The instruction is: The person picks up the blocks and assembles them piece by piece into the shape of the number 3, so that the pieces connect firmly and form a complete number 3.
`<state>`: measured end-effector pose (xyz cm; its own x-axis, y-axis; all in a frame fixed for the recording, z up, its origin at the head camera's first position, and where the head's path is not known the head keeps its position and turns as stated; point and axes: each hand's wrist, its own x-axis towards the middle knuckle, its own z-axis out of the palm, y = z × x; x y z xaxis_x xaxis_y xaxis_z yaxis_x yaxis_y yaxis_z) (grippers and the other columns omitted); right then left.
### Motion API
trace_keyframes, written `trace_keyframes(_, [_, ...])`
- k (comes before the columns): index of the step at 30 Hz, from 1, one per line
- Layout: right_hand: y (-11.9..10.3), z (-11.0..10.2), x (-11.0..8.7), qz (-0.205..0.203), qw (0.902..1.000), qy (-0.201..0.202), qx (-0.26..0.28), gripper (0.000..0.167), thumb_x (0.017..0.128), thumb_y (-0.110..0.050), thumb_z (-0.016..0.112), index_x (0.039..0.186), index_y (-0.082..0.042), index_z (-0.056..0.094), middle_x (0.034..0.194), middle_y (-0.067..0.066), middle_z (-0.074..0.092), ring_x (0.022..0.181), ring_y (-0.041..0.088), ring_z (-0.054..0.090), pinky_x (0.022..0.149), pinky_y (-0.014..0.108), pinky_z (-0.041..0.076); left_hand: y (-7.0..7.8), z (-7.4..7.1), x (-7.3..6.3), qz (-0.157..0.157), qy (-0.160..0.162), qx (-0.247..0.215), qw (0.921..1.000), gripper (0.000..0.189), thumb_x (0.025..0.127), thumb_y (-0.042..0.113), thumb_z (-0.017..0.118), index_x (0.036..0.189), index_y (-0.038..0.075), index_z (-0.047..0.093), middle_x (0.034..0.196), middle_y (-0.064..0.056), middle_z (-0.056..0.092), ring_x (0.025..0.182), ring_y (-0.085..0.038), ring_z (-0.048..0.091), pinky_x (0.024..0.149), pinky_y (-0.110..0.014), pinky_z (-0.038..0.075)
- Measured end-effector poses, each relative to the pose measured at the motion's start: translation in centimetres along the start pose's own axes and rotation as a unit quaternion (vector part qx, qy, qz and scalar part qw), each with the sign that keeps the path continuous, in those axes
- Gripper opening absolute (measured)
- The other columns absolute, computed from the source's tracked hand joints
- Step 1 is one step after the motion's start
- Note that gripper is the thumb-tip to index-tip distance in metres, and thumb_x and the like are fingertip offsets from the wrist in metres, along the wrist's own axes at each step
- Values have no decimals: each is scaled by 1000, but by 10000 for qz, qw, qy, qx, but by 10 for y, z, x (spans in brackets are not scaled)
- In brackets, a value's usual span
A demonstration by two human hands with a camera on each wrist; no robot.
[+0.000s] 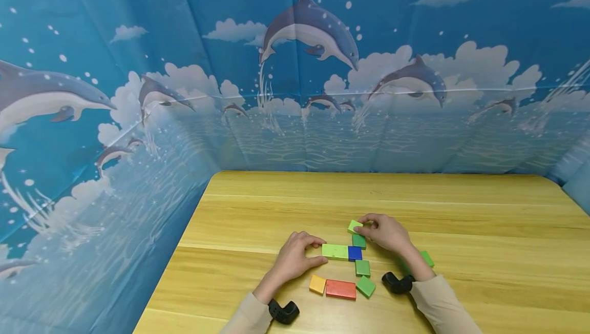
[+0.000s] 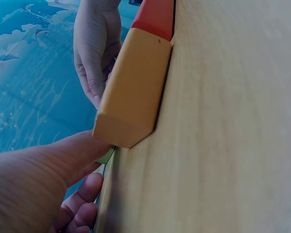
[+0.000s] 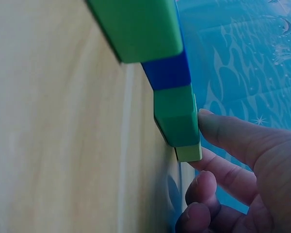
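Observation:
My right hand (image 1: 386,232) pinches a small lime-green block (image 1: 354,226) between thumb and fingers, just beyond a dark green block (image 1: 358,242). My left hand (image 1: 295,257) holds the left end of a long lime block (image 1: 335,252), thumb on the near side and index finger on the far side. That block's right end meets a blue block (image 1: 355,253). Nearer me stands another green block (image 1: 362,268). In the right wrist view, the pinched block (image 3: 189,153) shows past the dark green one. The orange block (image 2: 136,82) hides my left thumb's tip in the left wrist view.
In front of me, an orange block (image 1: 317,284), a red block (image 1: 340,289) and a turned green block (image 1: 366,287) form a row. More green (image 1: 426,258) shows beside my right forearm. The wooden table (image 1: 258,195) meets a dolphin-printed curtain (image 1: 295,134) behind and left.

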<state>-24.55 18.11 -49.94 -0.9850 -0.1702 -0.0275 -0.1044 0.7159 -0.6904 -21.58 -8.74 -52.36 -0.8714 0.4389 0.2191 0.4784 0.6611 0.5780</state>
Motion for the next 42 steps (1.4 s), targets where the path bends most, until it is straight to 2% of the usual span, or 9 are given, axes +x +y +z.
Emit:
trace_keyframes(6, [-1,0,-1,11,10000,-57,-6,42,88,-42,65,114,-10,67,66,-1,53,52,17,45,48,31,31,0,1,-1,-62,-64,-18,10000,37,78,42,76,110,24,70,92,13,55,85,-6,44,71,-22,38])
trace_keyframes(11, [-1,-6,-10,-174,9996,49,-220,41,90,-42,63,115,-9,66,66,-1,50,49,15,40,45,29,28,0,2,-1,-67,-101,-32,9999,37,79,43,76,110,25,70,92,14,55,85,-6,44,71,-22,38])
trace_keyframes(17, [-1,-31,-33,-443,9960,325,-702,41,92,-41,61,115,-7,66,66,-4,51,45,14,40,41,29,29,0,3,-1,-45,-117,-49,9999,37,79,44,75,111,25,70,92,14,55,85,-6,44,71,-22,38])
trace_keyframes(21, [1,-50,-52,-519,9910,488,-1136,39,90,-42,62,110,-9,68,66,-7,51,44,13,39,40,29,28,0,2,0,-8,-89,-19,10000,37,79,43,75,111,25,70,93,14,55,85,-6,44,71,-22,38])
trace_keyframes(27, [11,-65,-81,-240,9853,561,-1596,33,87,-45,65,95,-13,68,65,-7,50,48,14,40,42,31,30,-1,1,0,-18,-66,-2,10000,37,79,43,75,111,25,70,92,13,55,85,-6,44,71,-22,38])
trace_keyframes(34, [20,-60,-108,100,9820,261,-1870,39,82,-55,65,76,-18,54,58,-5,42,48,13,37,44,30,28,-2,1,1,-51,-59,-21,10000,37,79,43,75,111,24,70,92,13,55,85,-7,44,71,-23,38])
trace_keyframes(42, [23,-48,-126,441,9753,438,-2120,50,77,-67,61,75,-18,54,55,-5,38,50,15,38,44,32,28,-2,0,1,-48,-42,10,10000,37,79,43,75,111,24,70,92,14,55,85,-6,44,71,-22,38])
